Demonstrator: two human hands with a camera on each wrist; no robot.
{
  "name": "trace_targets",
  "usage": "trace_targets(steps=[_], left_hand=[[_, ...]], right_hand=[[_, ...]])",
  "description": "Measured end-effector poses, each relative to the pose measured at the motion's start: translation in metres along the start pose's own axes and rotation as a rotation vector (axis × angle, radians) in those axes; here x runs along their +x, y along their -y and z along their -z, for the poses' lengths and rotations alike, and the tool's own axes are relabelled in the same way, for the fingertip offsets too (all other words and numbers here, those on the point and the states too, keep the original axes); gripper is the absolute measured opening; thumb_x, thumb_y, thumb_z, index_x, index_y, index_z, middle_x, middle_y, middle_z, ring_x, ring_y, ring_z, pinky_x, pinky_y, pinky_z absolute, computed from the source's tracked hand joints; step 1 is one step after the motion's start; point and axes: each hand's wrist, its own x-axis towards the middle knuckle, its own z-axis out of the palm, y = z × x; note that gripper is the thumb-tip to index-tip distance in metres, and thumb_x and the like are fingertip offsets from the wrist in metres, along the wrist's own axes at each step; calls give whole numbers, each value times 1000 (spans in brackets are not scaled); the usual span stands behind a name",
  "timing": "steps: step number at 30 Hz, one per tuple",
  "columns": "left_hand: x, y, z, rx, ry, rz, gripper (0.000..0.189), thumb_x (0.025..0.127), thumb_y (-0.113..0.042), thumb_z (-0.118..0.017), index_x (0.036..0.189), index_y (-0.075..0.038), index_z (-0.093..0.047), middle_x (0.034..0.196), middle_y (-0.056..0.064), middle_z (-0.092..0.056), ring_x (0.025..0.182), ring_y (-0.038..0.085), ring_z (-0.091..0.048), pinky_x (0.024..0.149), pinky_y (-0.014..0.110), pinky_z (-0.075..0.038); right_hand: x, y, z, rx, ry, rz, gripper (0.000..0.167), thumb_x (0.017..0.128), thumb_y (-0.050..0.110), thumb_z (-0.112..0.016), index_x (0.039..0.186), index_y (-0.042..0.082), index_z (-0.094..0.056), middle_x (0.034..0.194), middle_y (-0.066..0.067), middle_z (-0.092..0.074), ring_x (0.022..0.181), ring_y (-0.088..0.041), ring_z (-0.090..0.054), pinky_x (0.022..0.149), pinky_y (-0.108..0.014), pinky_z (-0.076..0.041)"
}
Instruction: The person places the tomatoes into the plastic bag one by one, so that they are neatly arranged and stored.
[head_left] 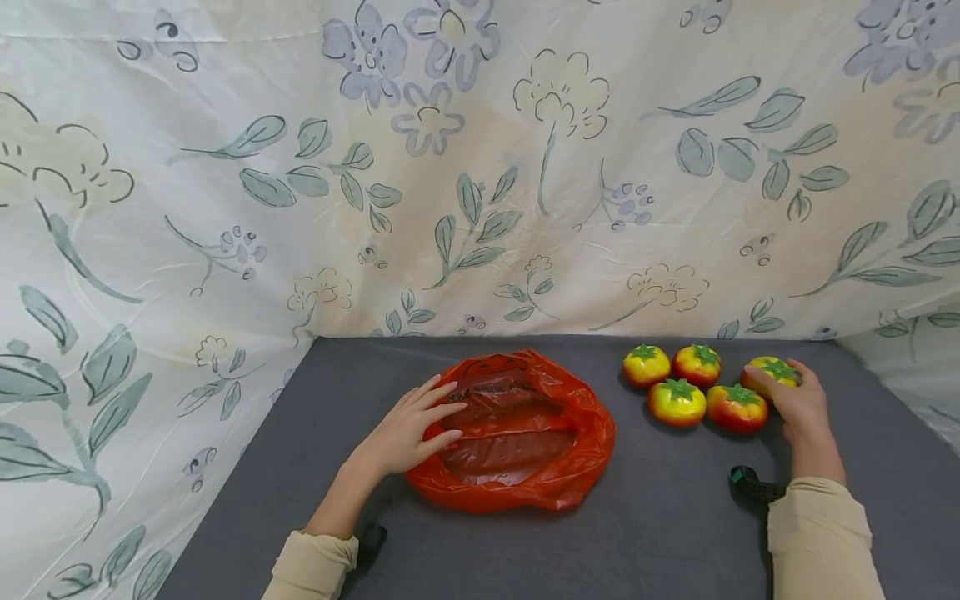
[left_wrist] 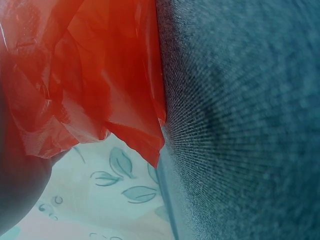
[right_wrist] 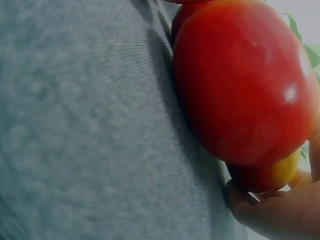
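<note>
A red plastic bag [head_left: 592, 442] lies on the dark table with its mouth spread wide. My left hand [head_left: 408, 429] rests on the bag's left rim, fingers extended and spread over the opening. In the left wrist view, the red plastic [left_wrist: 95, 75] hangs over much of that hand. At the far right, my right hand [head_left: 808, 404] grips a yellow-and-red tomato [head_left: 771, 368] with a green star-shaped top. The right wrist view shows fingers [right_wrist: 280, 212] curled at that tomato [right_wrist: 282, 172], partly hidden behind a nearer red tomato [right_wrist: 240, 85].
Several more tomatoes [head_left: 677, 403] sit grouped just left of my right hand. A dark table [head_left: 660, 517] spreads beneath everything. Flowered cloth [head_left: 480, 208] hangs behind it and at both sides. A black strap device [head_left: 750, 483] is on my right wrist.
</note>
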Motion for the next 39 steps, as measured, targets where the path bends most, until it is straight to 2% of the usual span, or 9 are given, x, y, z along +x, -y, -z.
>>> trace_targets(steps=[7,10,13,18,20,22,25,31,39], left_hand=[[0,-1,1,-1,3,6,46,94,-37,-59,133,-12,-58,149,9,-37,141,32,-19,109,54,-20],[0,-1,1,3,5,10,46,94,-37,-59,133,-13,-58,149,9,-37,141,32,-19,109,54,-20],[0,-1,2,7,5,13,46,94,-37,-59,134,-14,-58,149,9,-37,141,32,-20,109,54,-20],[-1,-1,3,4,9,17,47,93,-37,-59,134,-14,-58,149,9,-37,141,31,-19,110,54,-19],[-1,-2,3,1,12,19,47,93,-37,-59,134,-14,-57,149,9,-36,142,30,-18,110,54,-19],[-1,-2,4,0,15,21,47,93,-37,-59,134,-14,-57,150,9,-36,142,28,-16,110,53,-19],[-2,-2,3,1,14,23,47,94,-37,-59,135,-15,-57,150,8,-36,142,27,-16,110,53,-19],[-2,-1,1,5,6,8,46,94,-37,-59,134,-14,-58,149,9,-36,142,28,-16,109,55,-21],[-1,0,1,-16,9,-2,47,94,-37,-58,134,-11,-57,149,11,-36,142,30,-16,109,55,-19]], right_hand=[[8,1,4,91,-35,-50,104,79,58,-66,155,19,-7,156,-19,-7,137,-39,-16,111,-50,-19],[9,5,7,131,-34,-80,107,74,60,-69,155,25,-9,157,-13,-7,137,-35,-20,106,-40,-33],[6,10,8,195,-28,-103,108,70,58,-72,154,31,-10,158,-9,-7,137,-30,-22,100,-36,-40],[2,17,9,316,-15,-109,108,69,50,-77,153,35,-11,158,-2,-6,137,-22,-23,101,-39,-35],[7,16,9,362,-11,-114,110,66,48,-80,152,38,-13,158,0,-7,136,-19,-24,88,-33,-49],[17,11,10,390,-15,-115,113,61,48,-83,151,40,-15,157,2,-8,134,-18,-26,64,-26,-55],[38,1,11,438,-18,-95,118,54,47,-88,150,42,-19,156,3,-10,133,-19,-26,35,-21,-44],[70,-15,14,471,-14,-21,121,50,48,-89,149,43,-20,154,3,-13,135,-21,-25,39,-24,-48],[79,-16,11,479,-8,54,116,54,48,-87,148,43,-20,154,3,-13,134,-22,-27,48,-24,-53]])
